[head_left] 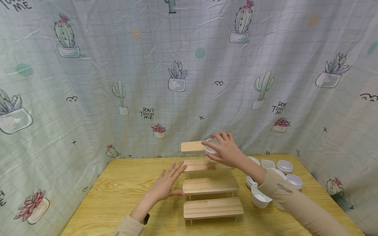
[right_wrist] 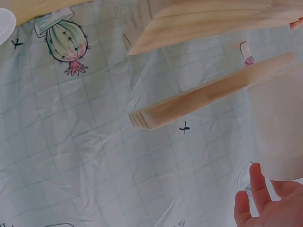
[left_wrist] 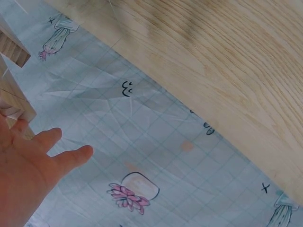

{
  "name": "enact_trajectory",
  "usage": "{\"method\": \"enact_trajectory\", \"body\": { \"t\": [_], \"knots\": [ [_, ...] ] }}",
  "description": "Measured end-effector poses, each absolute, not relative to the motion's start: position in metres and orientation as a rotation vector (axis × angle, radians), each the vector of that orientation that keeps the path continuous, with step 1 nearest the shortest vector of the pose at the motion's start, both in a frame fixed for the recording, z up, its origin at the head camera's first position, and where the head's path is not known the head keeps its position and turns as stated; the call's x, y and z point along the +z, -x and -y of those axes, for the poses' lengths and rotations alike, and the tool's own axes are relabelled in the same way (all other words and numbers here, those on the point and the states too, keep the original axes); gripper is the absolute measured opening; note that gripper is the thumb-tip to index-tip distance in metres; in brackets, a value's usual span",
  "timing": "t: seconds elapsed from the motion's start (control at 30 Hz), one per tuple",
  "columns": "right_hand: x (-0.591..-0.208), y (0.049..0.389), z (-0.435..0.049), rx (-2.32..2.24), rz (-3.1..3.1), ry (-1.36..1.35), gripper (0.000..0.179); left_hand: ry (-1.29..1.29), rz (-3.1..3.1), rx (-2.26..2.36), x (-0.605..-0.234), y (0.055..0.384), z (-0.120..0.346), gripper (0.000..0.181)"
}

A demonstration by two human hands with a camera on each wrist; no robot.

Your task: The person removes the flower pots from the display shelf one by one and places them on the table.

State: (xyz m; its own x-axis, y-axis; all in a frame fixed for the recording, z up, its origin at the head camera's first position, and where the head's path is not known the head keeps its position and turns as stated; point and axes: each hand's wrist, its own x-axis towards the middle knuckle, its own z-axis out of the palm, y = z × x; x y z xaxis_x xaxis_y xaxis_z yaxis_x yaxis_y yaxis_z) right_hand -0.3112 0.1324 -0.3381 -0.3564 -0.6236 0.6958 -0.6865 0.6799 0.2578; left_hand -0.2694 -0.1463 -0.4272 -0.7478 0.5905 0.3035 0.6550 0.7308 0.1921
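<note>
A stepped wooden stand (head_left: 211,185) with several narrow shelves stands on the table. At its top shelf (head_left: 192,147), my right hand (head_left: 225,150) holds a white round pot (head_left: 212,146) with thumb and fingers around its sides. In the right wrist view the pot (right_wrist: 277,127) appears beside the shelf edge, with the right hand (right_wrist: 272,208) at its lower end; whether it rests on the shelf I cannot tell. My left hand (head_left: 165,185) has its fingers spread at the stand's left side, fingertips at the shelf ends. The left wrist view shows that hand (left_wrist: 28,175) near the shelf ends (left_wrist: 14,49).
Right of the stand, partly under my right forearm, are several white containers: a pot with a cut-away rim (head_left: 260,198), round pots (head_left: 284,166) and a small square piece (head_left: 268,163). A cactus-print curtain (head_left: 189,108) hangs behind and beside the yellow wood-grain table (head_left: 130,180).
</note>
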Motion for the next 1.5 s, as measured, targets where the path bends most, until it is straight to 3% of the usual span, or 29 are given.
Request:
{"method": "enact_trajectory", "body": {
  "t": [1.5],
  "knots": [
    [-0.397,0.242,-0.250,0.195,2.218,-0.836,0.041,0.989,2.691,-0.421,-0.427,0.268,0.146,0.095]
  ]
}}
